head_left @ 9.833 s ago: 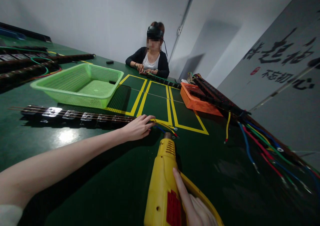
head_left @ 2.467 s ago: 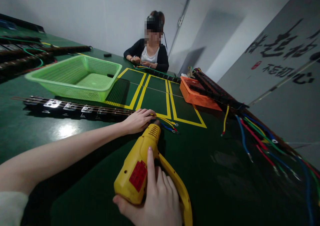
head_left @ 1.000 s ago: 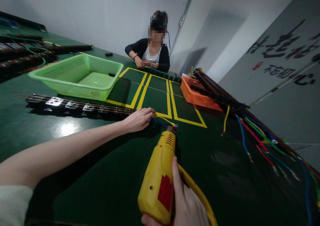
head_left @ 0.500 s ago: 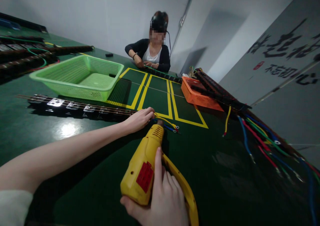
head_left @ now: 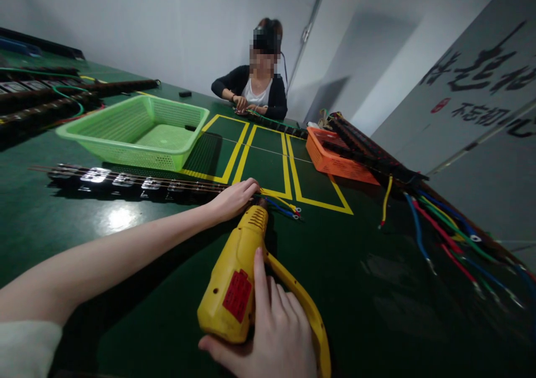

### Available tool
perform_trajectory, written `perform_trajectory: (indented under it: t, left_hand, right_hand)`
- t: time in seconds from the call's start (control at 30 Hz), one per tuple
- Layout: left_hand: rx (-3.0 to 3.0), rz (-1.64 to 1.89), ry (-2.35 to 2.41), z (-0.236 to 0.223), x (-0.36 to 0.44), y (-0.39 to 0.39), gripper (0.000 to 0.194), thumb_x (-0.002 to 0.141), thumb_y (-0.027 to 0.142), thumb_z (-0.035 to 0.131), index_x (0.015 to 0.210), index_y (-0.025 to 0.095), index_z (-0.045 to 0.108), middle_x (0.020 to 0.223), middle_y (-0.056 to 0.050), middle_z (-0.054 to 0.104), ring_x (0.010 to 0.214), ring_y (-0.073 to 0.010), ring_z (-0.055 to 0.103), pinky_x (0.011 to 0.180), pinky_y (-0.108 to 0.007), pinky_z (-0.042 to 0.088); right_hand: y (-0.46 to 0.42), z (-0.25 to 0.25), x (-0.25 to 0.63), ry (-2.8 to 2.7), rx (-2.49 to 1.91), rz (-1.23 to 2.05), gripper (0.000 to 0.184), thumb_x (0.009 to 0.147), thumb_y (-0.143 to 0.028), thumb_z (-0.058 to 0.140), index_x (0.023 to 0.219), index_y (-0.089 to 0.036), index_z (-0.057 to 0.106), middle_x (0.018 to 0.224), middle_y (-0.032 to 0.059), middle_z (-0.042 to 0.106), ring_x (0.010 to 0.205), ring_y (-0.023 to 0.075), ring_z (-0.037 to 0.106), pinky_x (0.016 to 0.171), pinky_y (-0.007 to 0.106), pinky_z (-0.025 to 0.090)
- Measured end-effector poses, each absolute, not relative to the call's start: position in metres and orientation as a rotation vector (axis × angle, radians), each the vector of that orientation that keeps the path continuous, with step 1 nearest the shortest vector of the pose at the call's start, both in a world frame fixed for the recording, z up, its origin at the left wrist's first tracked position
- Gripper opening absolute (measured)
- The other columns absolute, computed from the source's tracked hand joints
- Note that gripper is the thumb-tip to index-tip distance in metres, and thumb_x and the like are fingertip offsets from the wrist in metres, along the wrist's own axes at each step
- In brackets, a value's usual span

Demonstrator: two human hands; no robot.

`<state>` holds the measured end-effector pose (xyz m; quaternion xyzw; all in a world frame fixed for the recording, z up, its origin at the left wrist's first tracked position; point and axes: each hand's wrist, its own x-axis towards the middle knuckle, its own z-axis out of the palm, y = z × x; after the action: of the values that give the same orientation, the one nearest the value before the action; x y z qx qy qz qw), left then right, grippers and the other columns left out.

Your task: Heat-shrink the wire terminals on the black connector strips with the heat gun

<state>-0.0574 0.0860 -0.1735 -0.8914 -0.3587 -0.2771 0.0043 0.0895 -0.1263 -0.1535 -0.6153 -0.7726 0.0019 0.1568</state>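
Note:
My right hand [head_left: 272, 328] is wrapped round the handle of a yellow heat gun [head_left: 232, 274] with a red label. Its nozzle points away from me, close to the fingers of my left hand [head_left: 237, 196]. Those fingers are closed at the right end of a long black wire harness [head_left: 142, 183] that lies on the green table. Yellow and blue wires [head_left: 282, 205] with ring terminals come out to the right of my left hand. The exact spot pinched is hidden by the fingers.
A green plastic basket [head_left: 184, 154] stands behind the harness. Yellow tape outlines [head_left: 288, 171] mark the table. At right, an orange basket [head_left: 339, 166] sits beside bundled harnesses with loose coloured wires [head_left: 444, 221]. More harnesses [head_left: 121, 85] lie far left. A person [head_left: 259, 90] works opposite.
The heat gun in my right hand has shifted slightly left, bringing its nozzle nearer to my left hand. My left hand holds nearly the same place. The person opposite has moved a hand.

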Motion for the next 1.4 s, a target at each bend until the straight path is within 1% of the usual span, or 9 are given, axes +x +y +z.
perform_trajectory:
  t: [0.2, 0.33, 0.43, 0.57, 0.77, 0.93, 1.03, 1.23, 1.4]
  left_hand:
    - [-2.751, -0.788, -1.133, -0.175, -0.057, 0.087, 0.017, 0.090, 0.015, 0.041, 0.106, 0.013, 0.046, 0.108, -0.011, 0.052, 0.100, -0.0216, 0.054, 0.087, -0.034, 0.049]
    - [-2.738, -0.731, -1.135, -0.174, -0.055, 0.086, 0.015, 0.091, 0.014, 0.039, 0.104, 0.012, 0.046, 0.105, -0.011, 0.053, 0.098, -0.0212, 0.054, 0.088, -0.035, 0.048]
    - [-2.741, -0.693, -1.126, -0.171, -0.054, 0.084, 0.016, 0.092, 0.014, 0.037, 0.103, 0.011, 0.047, 0.104, -0.012, 0.053, 0.097, -0.0207, 0.054, 0.088, -0.034, 0.048]
    - [-2.710, -0.632, -1.094, -0.170, -0.055, 0.083, 0.018, 0.092, 0.012, 0.034, 0.104, 0.011, 0.047, 0.103, -0.012, 0.054, 0.095, -0.0202, 0.055, 0.087, -0.033, 0.047]
    - [-2.662, -0.555, -1.097, -0.169, -0.055, 0.081, 0.017, 0.090, 0.010, 0.036, 0.103, 0.012, 0.048, 0.102, -0.010, 0.054, 0.093, -0.0198, 0.056, 0.084, -0.032, 0.046]
    - [-2.712, -0.596, -1.062, -0.168, -0.053, 0.081, 0.014, 0.092, 0.013, 0.037, 0.102, 0.012, 0.047, 0.103, -0.010, 0.054, 0.093, -0.0204, 0.055, 0.084, -0.032, 0.046]
    - [-2.753, -0.676, -1.020, -0.170, -0.053, 0.083, 0.013, 0.092, 0.015, 0.038, 0.102, 0.013, 0.047, 0.103, -0.010, 0.053, 0.093, -0.0202, 0.054, 0.084, -0.032, 0.046]
    - [-2.813, -0.788, -0.967, -0.173, -0.055, 0.086, 0.013, 0.090, 0.015, 0.039, 0.101, 0.015, 0.047, 0.105, -0.010, 0.052, 0.094, -0.0198, 0.053, 0.085, -0.033, 0.046]
    - [-2.830, -0.804, -0.927, -0.174, -0.054, 0.086, 0.015, 0.090, 0.013, 0.039, 0.101, 0.015, 0.049, 0.107, -0.010, 0.051, 0.097, -0.0196, 0.052, 0.087, -0.033, 0.046]
  right_hand:
    - [-0.130, -0.155, 0.112, -2.226, -1.666, 0.007, 0.124, 0.057, -0.086, 0.053, 0.149, -0.015, 0.008, 0.109, 0.0112, 0.064, 0.087, 0.0287, 0.063, 0.075, 0.038, 0.050]
    - [-0.135, -0.156, 0.128, -2.222, -1.689, -0.018, 0.129, 0.052, -0.084, 0.059, 0.148, -0.017, 0.007, 0.109, 0.0092, 0.064, 0.086, 0.0287, 0.064, 0.075, 0.038, 0.050]
    - [-0.140, -0.157, 0.138, -2.211, -1.737, -0.035, 0.127, 0.051, -0.085, 0.057, 0.148, -0.019, 0.008, 0.108, 0.0079, 0.065, 0.084, 0.0282, 0.064, 0.070, 0.038, 0.050]
    - [-0.145, -0.159, 0.149, -2.198, -1.738, -0.093, 0.124, 0.054, -0.088, 0.052, 0.148, -0.018, 0.011, 0.108, 0.0093, 0.064, 0.082, 0.0276, 0.064, 0.069, 0.037, 0.050]
    - [-0.152, -0.161, 0.160, -2.209, -1.724, -0.181, 0.110, 0.066, -0.082, 0.045, 0.148, -0.015, 0.012, 0.111, 0.0107, 0.063, 0.088, 0.0265, 0.064, 0.070, 0.035, 0.050]
    - [-0.153, -0.162, 0.160, -2.198, -1.734, -0.197, 0.116, 0.063, -0.087, 0.042, 0.148, -0.014, 0.012, 0.109, 0.0113, 0.064, 0.081, 0.0258, 0.064, 0.068, 0.035, 0.050]
    - [-0.152, -0.161, 0.156, -2.179, -1.742, -0.211, 0.111, 0.068, -0.085, 0.038, 0.148, -0.013, 0.011, 0.105, 0.0119, 0.065, 0.077, 0.0259, 0.064, 0.066, 0.036, 0.050]
    - [-0.148, -0.163, 0.141, -2.187, -1.767, -0.260, 0.108, 0.072, -0.084, 0.031, 0.148, -0.011, 0.009, 0.111, 0.0143, 0.063, 0.086, 0.0296, 0.064, 0.072, 0.041, 0.051]
    - [-0.142, -0.163, 0.125, -2.187, -1.779, -0.266, 0.109, 0.071, -0.085, 0.028, 0.148, -0.011, 0.009, 0.111, 0.0156, 0.063, 0.084, 0.0301, 0.064, 0.072, 0.044, 0.051]
